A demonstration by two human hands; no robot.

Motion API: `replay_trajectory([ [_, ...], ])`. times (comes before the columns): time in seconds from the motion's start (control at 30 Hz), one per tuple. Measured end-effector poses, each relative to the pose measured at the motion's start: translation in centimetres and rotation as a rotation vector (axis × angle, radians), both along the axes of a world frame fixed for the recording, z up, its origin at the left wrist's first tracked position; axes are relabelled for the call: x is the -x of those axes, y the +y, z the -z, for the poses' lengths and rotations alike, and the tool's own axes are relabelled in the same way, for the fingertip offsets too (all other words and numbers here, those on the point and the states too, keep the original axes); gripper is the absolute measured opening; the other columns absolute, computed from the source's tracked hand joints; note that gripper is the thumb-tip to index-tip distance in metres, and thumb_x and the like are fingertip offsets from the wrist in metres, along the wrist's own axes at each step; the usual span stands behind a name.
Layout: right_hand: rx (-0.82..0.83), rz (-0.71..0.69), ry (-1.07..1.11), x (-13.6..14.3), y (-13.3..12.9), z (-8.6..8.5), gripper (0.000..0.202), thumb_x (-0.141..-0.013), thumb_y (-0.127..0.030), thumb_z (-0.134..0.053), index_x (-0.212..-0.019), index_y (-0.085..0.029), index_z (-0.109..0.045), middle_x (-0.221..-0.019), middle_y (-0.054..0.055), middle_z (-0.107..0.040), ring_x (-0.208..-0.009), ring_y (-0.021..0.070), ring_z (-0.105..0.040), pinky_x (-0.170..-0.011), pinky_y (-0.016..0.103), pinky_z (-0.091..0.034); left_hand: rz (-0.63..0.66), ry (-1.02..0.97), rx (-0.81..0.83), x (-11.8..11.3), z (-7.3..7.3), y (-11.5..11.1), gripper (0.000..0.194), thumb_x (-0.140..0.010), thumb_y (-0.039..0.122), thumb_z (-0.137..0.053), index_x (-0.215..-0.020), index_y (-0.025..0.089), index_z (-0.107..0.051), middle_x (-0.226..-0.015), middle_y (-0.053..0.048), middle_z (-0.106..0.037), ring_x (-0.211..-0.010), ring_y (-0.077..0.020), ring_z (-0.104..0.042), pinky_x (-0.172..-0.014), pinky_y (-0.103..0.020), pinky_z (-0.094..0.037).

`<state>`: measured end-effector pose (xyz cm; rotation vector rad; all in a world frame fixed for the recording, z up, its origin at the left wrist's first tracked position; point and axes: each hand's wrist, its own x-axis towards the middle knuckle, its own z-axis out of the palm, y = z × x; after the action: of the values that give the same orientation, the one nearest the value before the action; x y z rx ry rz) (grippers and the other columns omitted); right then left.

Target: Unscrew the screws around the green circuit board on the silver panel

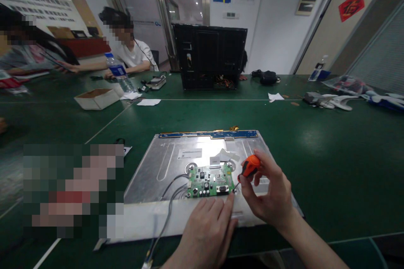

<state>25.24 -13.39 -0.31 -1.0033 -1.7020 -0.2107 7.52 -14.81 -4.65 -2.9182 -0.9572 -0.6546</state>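
Circuit board [211, 180] on metal panel [147, 172], right hand [274, 195] pinching orange screwdriver [250, 165], left hand [210, 227] open, fingertips at board's edge

Right hand [274, 191] holding orange screwdriver [250, 166] at green circuit board's [206, 181] corner.

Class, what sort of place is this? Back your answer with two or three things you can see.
Probably an electronics repair workshop or training room: a green circuit board on a metal panel, an orange screwdriver, and a large shared table.

One screwdriver [251, 165], one green board [209, 181], one metal panel [151, 172]
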Motion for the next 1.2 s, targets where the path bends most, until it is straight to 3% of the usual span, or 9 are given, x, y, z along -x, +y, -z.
replay_trajectory([
  [0.23,-0.01,0.012,-0.043,-0.1,0.13,-0.29,0.063,-0.085,-0.016,-0.061,-0.142,-0.023,-0.034,-0.079,-0.001,-0.066,-0.049,0.01,-0.052,-0.044,0.023,-0.05,-0.009,-0.003,0.0,-0.02,0.0,0.01,0.035,-0.096,0.018,-0.035,-0.126,0.008,-0.051,-0.085,-0.01,-0.064,-0.072,-0.0217,-0.06,-0.065,-0.035,-0.051],
  [0.47,-0.013,-0.001,-0.007,0.15,-0.09,-0.46,0.058,-0.083,-0.011,-0.056,-0.139,-0.016,-0.038,-0.09,0.006,-0.068,-0.047,0.0091,-0.055,-0.039,0.023,-0.047,-0.005,-0.003,-0.001,-0.09,0.06,-0.03,0.035,-0.096,0.018,-0.034,-0.124,0.006,-0.052,-0.085,-0.011,-0.064,-0.072,-0.0231,-0.06,-0.063,-0.036,-0.052],
  [0.67,-0.006,0.001,-0.008,0.0,-0.14,-0.37,0.057,-0.083,-0.011,-0.057,-0.137,-0.016,-0.038,-0.084,0.003,-0.068,-0.047,0.0098,-0.055,-0.038,0.023,-0.047,-0.006,-0.024,-0.007,-0.12,0.03,0.08,0.036,-0.097,0.019,-0.033,-0.126,0.008,-0.051,-0.084,-0.01,-0.064,-0.07,-0.0215,-0.059,-0.063,-0.035,-0.051],
  [1.2,-0.007,-0.024,0.001,-0.08,-0.04,-0.03,0.058,-0.082,-0.01,-0.059,-0.136,-0.016,-0.038,-0.094,0.007,-0.068,-0.051,0.0094,-0.058,-0.039,0.023,-0.047,-0.003,-0.028,-0.026,-0.09,0.09,0.09,0.036,-0.096,0.017,-0.033,-0.123,0.004,-0.053,-0.084,-0.011,-0.064,-0.071,-0.0219,-0.059,-0.062,-0.035,-0.05],
])
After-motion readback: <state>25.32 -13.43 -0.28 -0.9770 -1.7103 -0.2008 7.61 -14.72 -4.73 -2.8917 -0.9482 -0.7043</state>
